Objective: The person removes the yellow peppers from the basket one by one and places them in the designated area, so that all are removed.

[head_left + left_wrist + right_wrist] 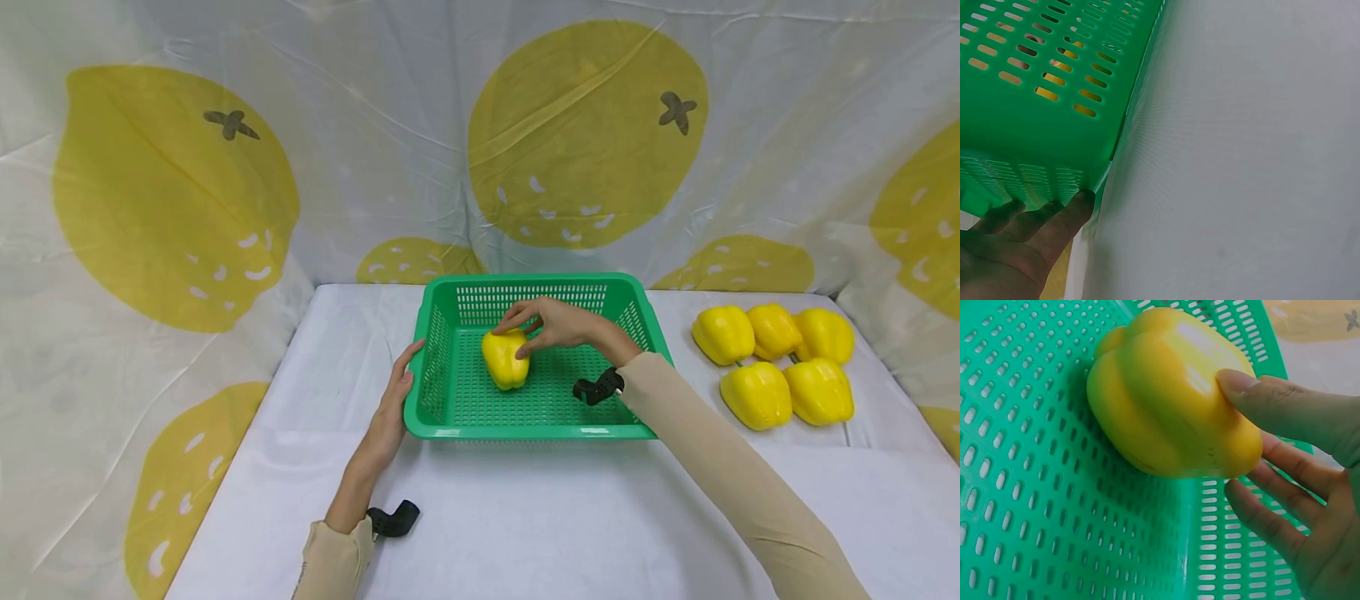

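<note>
My right hand point(558, 323) reaches into a green plastic basket point(525, 432) and grips a yellow bell pepper point(506, 362) over its floor. In the right wrist view, the thumb lies on one side of the bell pepper point(1166, 394) and the fingers point(1272, 528) come round behind it. At the basket's left side is my left hand point(390, 412). Its fairly straight fingers point(1063, 228) touch the slotted outer wall of the basket point(1041, 125), as the left wrist view shows.
Several more yellow bell peppers point(757, 396) lie in two rows on the white-covered table point(510, 517), right of the basket. A white cloth with large lemon prints point(585, 133) hangs behind the table and along its sides.
</note>
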### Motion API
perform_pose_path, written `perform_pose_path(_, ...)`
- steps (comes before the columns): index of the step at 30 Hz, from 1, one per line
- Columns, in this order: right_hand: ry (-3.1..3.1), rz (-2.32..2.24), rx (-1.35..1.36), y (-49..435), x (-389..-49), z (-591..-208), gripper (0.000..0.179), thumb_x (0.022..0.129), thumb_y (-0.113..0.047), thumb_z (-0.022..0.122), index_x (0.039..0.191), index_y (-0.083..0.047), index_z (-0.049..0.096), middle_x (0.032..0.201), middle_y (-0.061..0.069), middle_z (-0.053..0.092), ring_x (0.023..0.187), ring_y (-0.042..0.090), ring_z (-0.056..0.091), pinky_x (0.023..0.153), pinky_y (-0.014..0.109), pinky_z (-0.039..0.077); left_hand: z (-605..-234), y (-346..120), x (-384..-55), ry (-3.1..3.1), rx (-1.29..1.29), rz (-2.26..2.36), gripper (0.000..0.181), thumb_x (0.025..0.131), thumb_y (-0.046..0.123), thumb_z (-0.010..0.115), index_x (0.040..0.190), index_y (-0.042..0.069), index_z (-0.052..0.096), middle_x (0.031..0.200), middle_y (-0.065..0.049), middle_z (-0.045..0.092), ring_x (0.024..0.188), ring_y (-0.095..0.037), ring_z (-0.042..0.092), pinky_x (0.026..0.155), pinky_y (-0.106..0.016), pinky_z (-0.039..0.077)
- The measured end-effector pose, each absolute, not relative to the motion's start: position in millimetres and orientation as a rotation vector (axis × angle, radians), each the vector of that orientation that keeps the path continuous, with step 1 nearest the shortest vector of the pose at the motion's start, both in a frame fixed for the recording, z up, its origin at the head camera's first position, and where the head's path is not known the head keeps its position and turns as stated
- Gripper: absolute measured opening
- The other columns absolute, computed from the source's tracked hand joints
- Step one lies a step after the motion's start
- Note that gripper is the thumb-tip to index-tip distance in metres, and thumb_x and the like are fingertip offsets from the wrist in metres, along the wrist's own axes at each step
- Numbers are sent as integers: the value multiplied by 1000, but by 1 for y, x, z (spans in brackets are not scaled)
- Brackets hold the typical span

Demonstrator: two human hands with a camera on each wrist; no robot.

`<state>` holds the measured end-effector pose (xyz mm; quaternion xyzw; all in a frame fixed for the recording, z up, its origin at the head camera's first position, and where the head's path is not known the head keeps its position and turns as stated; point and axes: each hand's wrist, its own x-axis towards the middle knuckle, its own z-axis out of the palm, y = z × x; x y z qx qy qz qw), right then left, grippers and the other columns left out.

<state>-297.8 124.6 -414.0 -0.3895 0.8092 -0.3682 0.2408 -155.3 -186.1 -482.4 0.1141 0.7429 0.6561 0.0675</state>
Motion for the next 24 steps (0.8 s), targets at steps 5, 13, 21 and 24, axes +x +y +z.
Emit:
perform_pose_path(5, 2171, -1013, -1075, 126, -299, -414, 49, 92, -6, 77, 139, -13, 67, 147, 13, 58, 139, 32, 50, 112, 50, 48, -482, -186, -155, 2244, 340, 1977, 49, 113, 48, 18, 162, 43, 20, 166, 2, 20, 131, -26, 36, 109, -28, 30)
perform_pose_path(13, 2125, -1028, -1106, 130, -302, -414, 47, 96, 2, 68, 142, -9, 64, 151, 15, 54, 144, 34, 45, 118, 53, 41, -483, -185, -156, 2254, 343, 1982, 49, 114, 47, 18, 162, 43, 20, 169, 5, 17, 140, -23, 30, 115, -44, 22)
perform_pose_path(21, 2111, -1026, -1133, 132, -305, -416, 46, 98, 5, 62, 143, -7, 62, 157, 21, 47, 149, 36, 39, 120, 55, 37, -485, -185, -157, 2256, 362, 1986, 49, 113, 47, 17, 162, 43, 20, 170, 7, 14, 147, -21, 23, 118, -49, 17)
perform_pose_path(24, 2102, -1028, -1119, 132, -306, -416, 45, 99, 4, 62, 143, -8, 63, 161, 20, 43, 153, 36, 35, 119, 55, 38, -485, -185, -157, 2258, 359, 1987, 49, 113, 47, 18, 162, 43, 20, 170, 8, 14, 149, -20, 22, 119, -50, 16)
